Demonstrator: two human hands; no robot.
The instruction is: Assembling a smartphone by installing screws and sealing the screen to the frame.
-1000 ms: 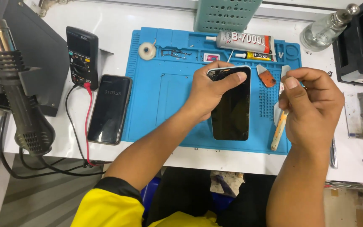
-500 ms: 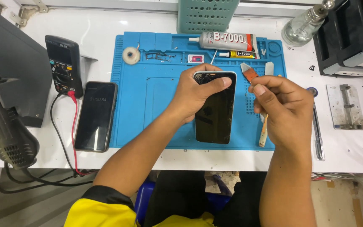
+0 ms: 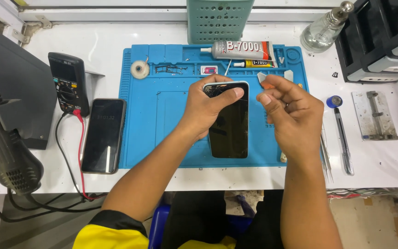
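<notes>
While the left hand (image 3: 207, 110) clasped the far end of a black smartphone (image 3: 229, 121) lying face up on the blue repair mat (image 3: 162, 124), thumb laid across its top edge, the right hand (image 3: 291, 117) hovered just to the right of it, fingers curled and pinched around a small tool whose kind could not be made out. The phone lay lengthwise near the middle of the mat, its glass looking cracked at the far end. Beyond it lay a large tube of adhesive (image 3: 240, 47), a smaller yellow tube (image 3: 253, 63) and a small roll of tape (image 3: 140, 69). To the left, off the mat on the white counter (image 3: 107, 46), lay a second dark phone (image 3: 103, 135) beside a multimeter (image 3: 68, 83) with a red lead, and a hot-air gun (image 3: 10, 152) sat at the near left. Tweezers (image 3: 326, 154) and a pen-like tool (image 3: 344, 140) lay to the right. Working the cracked end would probably go best with the left hand pinning the body flat and the right hand's tool brought in shallow at the seam, with light pressure so splinters did not spread.
</notes>
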